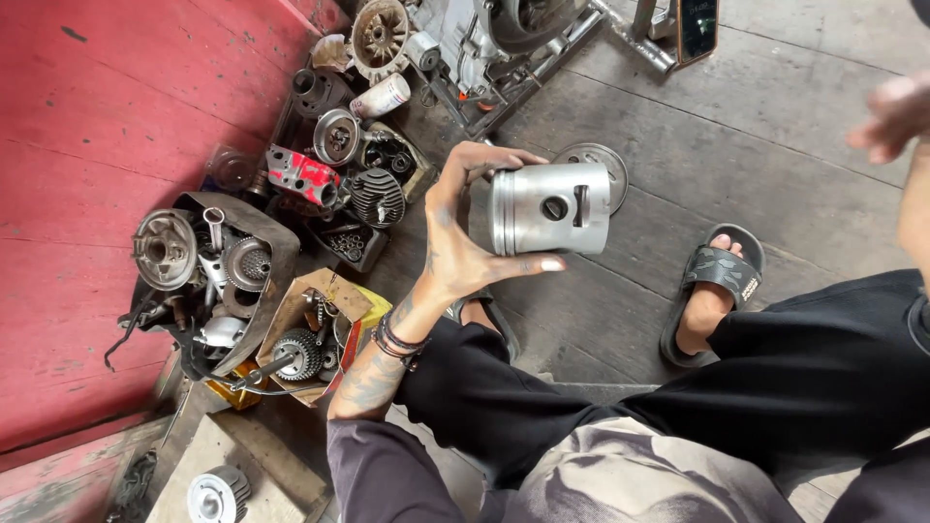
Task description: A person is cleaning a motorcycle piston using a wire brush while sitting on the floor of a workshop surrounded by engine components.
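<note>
- A silver cylindrical metal piston [550, 208] is held up above the grey plank floor [775, 136], near the middle of the head view.
- It is pinched by the left hand [455, 232]: the fingers [489, 160] curl over its upper wall, the thumb is pressed under its lower wall.
- The piston lies at 3 o'clock from the left palm, its long axis running left to right, ringed crown toward the palm, pin hole facing the camera.
- The right hand [891, 116] is blurred at the frame edge, at 2 o'clock and well apart; whether its fingers are spread cannot be told.
- One piston is counted, and two black sandals [717, 276].
- A heap of engine parts [291, 242] lies at 9 o'clock against the red wall [107, 145].
</note>
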